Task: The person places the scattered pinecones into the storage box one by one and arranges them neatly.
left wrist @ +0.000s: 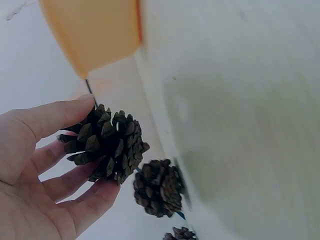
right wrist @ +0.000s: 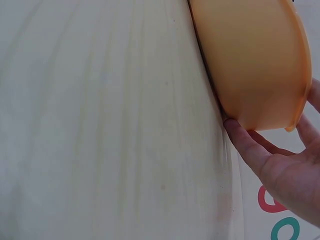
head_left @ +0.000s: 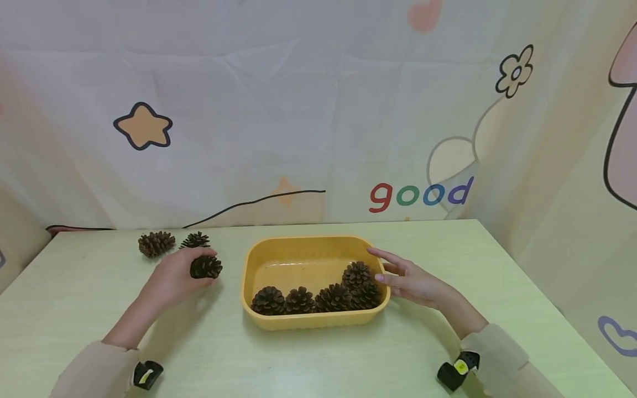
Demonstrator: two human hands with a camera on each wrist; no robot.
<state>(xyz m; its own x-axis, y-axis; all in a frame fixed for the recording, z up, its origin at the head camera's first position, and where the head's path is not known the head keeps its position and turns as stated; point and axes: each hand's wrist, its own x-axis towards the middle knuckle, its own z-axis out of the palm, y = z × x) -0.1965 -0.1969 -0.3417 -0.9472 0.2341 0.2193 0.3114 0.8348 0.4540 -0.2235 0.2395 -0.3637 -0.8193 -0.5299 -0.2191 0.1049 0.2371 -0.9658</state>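
In the head view my left hand (head_left: pixel 171 276) holds a brown pine cone (head_left: pixel 206 267) between thumb and fingers, left of a yellow plastic basin (head_left: pixel 316 320). The left wrist view shows the fingertips spread around this cone (left wrist: pixel 112 142), its scales open. My right hand (head_left: pixel 415 282) holds the basin's right end, thumb over the rim and other fingers along the outside. In the right wrist view a fingertip reaches low on the basin's outer wall (right wrist: pixel 255 65). Several pine cones (head_left: pixel 333 298) lie along the basin's near side and right corner.
Two more pine cones lie on the table near its back edge, one at the far left (head_left: pixel 156 244) and one (head_left: pixel 196 240) just behind my left hand. A printed curtain (head_left: pixel 239 127) hangs behind the pale green table (head_left: pixel 318 365).
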